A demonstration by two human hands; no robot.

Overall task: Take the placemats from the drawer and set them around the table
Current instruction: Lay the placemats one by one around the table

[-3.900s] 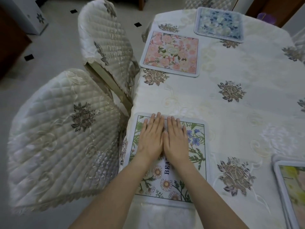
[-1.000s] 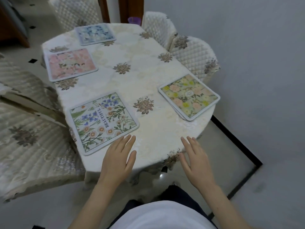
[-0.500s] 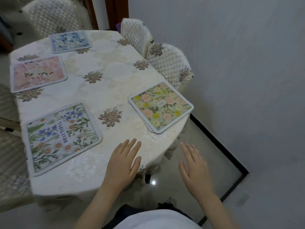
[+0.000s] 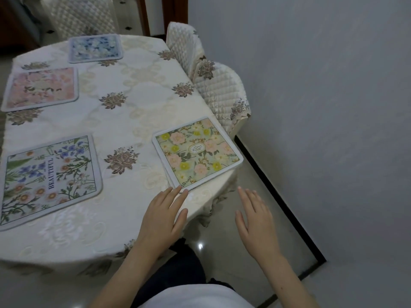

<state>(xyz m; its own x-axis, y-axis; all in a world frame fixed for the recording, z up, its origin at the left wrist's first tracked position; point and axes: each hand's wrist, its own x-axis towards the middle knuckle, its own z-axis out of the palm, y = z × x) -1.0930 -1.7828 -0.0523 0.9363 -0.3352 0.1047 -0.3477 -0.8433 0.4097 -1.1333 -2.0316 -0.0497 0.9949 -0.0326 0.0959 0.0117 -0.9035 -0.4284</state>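
Several floral placemats lie on the cream tablecloth of the table (image 4: 133, 121). A yellow-and-pink one (image 4: 196, 153) sits at the near right edge. A white one printed "BEAUTIFUL" (image 4: 47, 178) lies at the near left, a pink one (image 4: 41, 88) at the far left and a blue one (image 4: 94, 48) at the far end. My left hand (image 4: 163, 215) hovers flat over the table edge, its fingertips just short of the yellow mat's near corner. My right hand (image 4: 255, 221) is open and held in the air beyond the table edge, over the floor. Neither hand holds anything.
Quilted chairs (image 4: 219, 90) stand between the table's right side and the grey wall (image 4: 322, 107). Another covered chair (image 4: 82, 14) stands at the far end. A black floor strip (image 4: 280, 201) runs along the wall. My dark trousers and white shirt fill the bottom.
I have stepped round the table to the right after pressing the "BEAUTIFUL" mat flat. Both hands have moved forward toward the yellow mat, which now lies closer.
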